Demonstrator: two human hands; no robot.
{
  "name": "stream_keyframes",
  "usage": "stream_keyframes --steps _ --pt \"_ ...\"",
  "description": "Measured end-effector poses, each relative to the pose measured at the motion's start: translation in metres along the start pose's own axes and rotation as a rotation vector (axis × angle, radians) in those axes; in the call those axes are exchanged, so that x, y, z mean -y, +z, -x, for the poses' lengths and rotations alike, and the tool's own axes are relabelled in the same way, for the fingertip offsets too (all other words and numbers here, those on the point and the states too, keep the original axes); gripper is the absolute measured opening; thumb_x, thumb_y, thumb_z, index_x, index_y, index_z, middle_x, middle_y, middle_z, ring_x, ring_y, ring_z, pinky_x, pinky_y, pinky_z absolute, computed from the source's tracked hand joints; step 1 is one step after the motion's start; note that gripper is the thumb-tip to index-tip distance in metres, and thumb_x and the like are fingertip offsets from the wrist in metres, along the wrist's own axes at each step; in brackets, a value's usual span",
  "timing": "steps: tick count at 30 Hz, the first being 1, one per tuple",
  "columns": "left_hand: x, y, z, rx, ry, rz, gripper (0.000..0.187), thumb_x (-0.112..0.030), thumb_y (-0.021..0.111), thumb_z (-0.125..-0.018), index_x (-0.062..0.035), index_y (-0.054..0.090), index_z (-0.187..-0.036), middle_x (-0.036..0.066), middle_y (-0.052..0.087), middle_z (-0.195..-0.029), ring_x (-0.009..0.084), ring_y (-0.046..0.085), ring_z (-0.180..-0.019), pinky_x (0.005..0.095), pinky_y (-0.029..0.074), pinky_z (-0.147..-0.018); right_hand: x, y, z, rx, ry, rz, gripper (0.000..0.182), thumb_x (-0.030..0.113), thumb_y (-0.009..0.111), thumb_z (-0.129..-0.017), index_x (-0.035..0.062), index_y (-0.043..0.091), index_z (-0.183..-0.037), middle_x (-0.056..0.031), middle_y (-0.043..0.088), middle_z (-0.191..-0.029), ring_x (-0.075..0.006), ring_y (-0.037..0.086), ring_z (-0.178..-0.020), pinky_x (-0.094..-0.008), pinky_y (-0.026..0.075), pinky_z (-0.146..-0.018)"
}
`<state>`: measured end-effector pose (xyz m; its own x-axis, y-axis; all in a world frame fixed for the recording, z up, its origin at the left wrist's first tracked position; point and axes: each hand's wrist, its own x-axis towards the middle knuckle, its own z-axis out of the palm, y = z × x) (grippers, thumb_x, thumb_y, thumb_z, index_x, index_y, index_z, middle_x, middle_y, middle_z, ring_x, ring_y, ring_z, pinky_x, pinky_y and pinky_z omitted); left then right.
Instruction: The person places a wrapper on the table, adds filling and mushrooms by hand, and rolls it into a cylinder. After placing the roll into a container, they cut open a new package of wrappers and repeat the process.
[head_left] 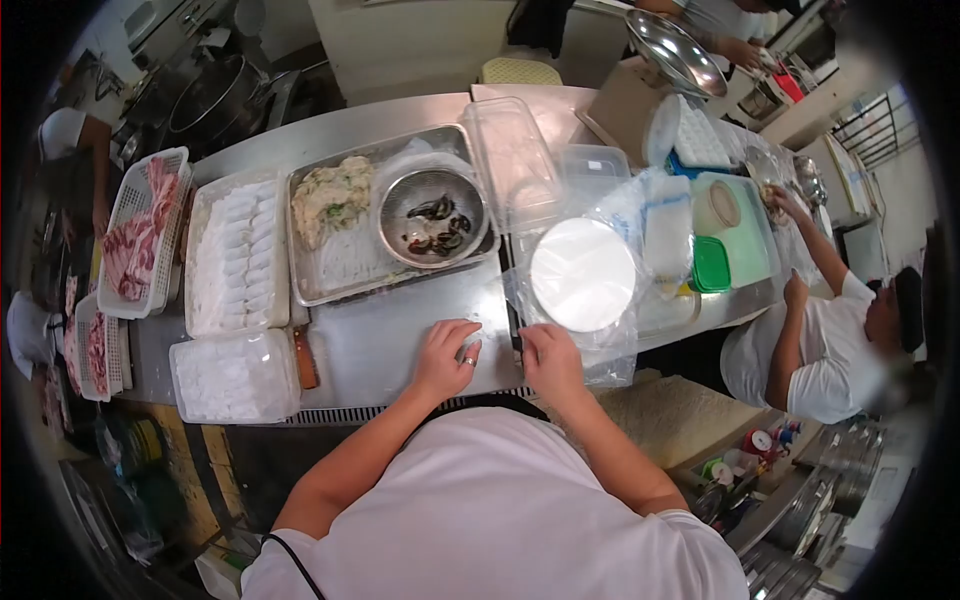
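Note:
My left hand point(447, 357) rests over the bare steel worktop point(365, 345), fingers bent and thumb held apart from them, with nothing plainly in it. My right hand point(553, 362) is closed, its thumb and fingertips together beside a dark strip along the worktop; what they hold, if anything, is hidden. Just right of it lies a white round disc or stack point(583, 275) on clear plastic sheeting point(610, 365). Ahead of my hands is a steel tray point(345, 290) with a pale minced filling point(332, 195) and a metal strainer bowl point(384, 222) with dark pieces inside.
To the left stand a container of white rolls point(238, 250), a lidded clear box point(232, 380), a brown handle point(305, 358) and a white basket of raw meat point(178, 185). A green-lidded tub point(711, 264) stands right. A co-worker point(830, 340) in white works at the right end.

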<state>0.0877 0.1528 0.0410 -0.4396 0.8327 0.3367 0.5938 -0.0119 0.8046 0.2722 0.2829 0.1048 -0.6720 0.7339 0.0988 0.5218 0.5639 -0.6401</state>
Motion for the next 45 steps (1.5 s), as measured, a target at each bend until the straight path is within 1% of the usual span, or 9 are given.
stream_keyframes --steps 7,13,19,28,32,36,38,43,45 --pt "-0.025 0.024 0.001 0.01 -0.002 -0.033 0.031 -0.003 0.078 -0.09 -0.0033 0.075 -0.121 0.018 0.072 -0.119 0.0401 0.067 -0.112 0.0478 0.055 -0.1 -0.051 -0.011 -0.031 -0.089 -0.125 0.453 0.042 0.007 0.076 -0.083 0.0043 0.077 -0.125 -0.0258 0.058 -0.151 -0.0483 0.052 -0.137 -0.0575 0.046 -0.112" --pt "-0.031 0.011 0.024 -0.063 -0.078 -0.07 0.031 -0.003 0.077 -0.091 -0.0024 0.075 -0.121 0.019 0.072 -0.12 0.0409 0.067 -0.113 0.0481 0.055 -0.099 -0.077 -0.012 -0.034 -0.089 -0.236 0.553 0.026 0.011 0.078 -0.082 0.0046 0.078 -0.108 -0.0255 0.057 -0.154 -0.0493 0.049 -0.143 -0.0634 0.038 -0.118" --pt "-0.018 -0.017 0.029 -0.11 -0.027 -0.099 0.033 -0.006 0.078 -0.091 -0.0044 0.075 -0.124 0.018 0.072 -0.122 0.0398 0.067 -0.113 0.047 0.056 -0.099 -0.068 -0.008 -0.036 -0.266 -0.198 0.4 0.01 0.011 0.078 -0.082 0.0051 0.073 -0.089 -0.0207 0.064 -0.141 -0.0441 0.055 -0.134 -0.0673 0.035 -0.119" --pt "-0.003 -0.06 0.058 -0.12 -0.063 -0.081 0.037 -0.005 0.078 -0.09 -0.0039 0.073 -0.127 0.018 0.07 -0.127 0.0414 0.065 -0.12 0.048 0.054 -0.105 -0.013 0.017 -0.023 -0.338 -0.4 0.278 0.019 0.004 0.075 -0.083 0.0037 0.067 -0.1 -0.0206 0.067 -0.123 -0.0429 0.061 -0.118 -0.0598 0.045 -0.108" --pt "-0.009 -0.073 0.053 -0.105 -0.041 -0.067 0.046 -0.003 0.08 -0.084 -0.0053 0.073 -0.129 0.017 0.066 -0.138 0.0417 0.06 -0.13 0.0497 0.05 -0.113 0.012 0.055 0.0 -0.09 -0.535 0.154 0.022 0.003 0.075 -0.083 0.0029 0.064 -0.103 -0.0167 0.068 -0.106 -0.0396 0.063 -0.101 -0.0523 0.049 -0.098" --pt "0.007 -0.089 0.036 -0.024 0.196 -0.298 0.047 -0.003 0.079 -0.074 -0.0101 0.078 -0.12 0.014 0.065 -0.144 0.039 0.057 -0.136 0.0508 0.045 -0.118 0.065 0.088 0.014 0.084 -0.762 -0.003 0.023 0.004 0.076 -0.083 0.0042 0.064 -0.103 -0.0151 0.067 -0.102 -0.0368 0.064 -0.096 -0.0479 0.051 -0.094" --pt "0.044 -0.1 0.046 0.045 0.267 -0.436 0.046 -0.002 0.078 -0.071 -0.0134 0.082 -0.115 0.011 0.067 -0.141 0.0372 0.058 -0.137 0.0507 0.045 -0.118 0.078 0.096 0.016 0.118 -0.747 0.019 0.025 0.005 0.076 -0.083 0.0043 0.065 -0.105 -0.015 0.067 -0.103 -0.0368 0.064 -0.099 -0.0485 0.051 -0.096" --pt "0.088 -0.124 0.088 -0.03 0.033 -0.424 0.043 -0.001 0.075 -0.07 -0.0166 0.084 -0.109 0.008 0.074 -0.131 0.0359 0.06 -0.137 0.05 0.047 -0.117 0.065 0.117 0.013 0.126 -0.499 0.148 0.044 0.008 0.081 -0.082 0.0058 0.07 -0.124 -0.0118 0.069 -0.108 -0.0362 0.063 -0.107 -0.0508 0.049 -0.101" --pt "0.094 -0.127 0.105 -0.039 -0.01 -0.385 0.043 0.0 0.075 -0.069 -0.0162 0.085 -0.109 0.008 0.075 -0.129 0.0358 0.061 -0.138 0.0511 0.047 -0.117 0.049 0.125 0.011 0.187 -0.484 0.161 0.035 0.008 0.081 -0.082 0.0078 0.075 -0.117 -0.0119 0.069 -0.108 -0.036 0.064 -0.106 -0.0503 0.049 -0.101"
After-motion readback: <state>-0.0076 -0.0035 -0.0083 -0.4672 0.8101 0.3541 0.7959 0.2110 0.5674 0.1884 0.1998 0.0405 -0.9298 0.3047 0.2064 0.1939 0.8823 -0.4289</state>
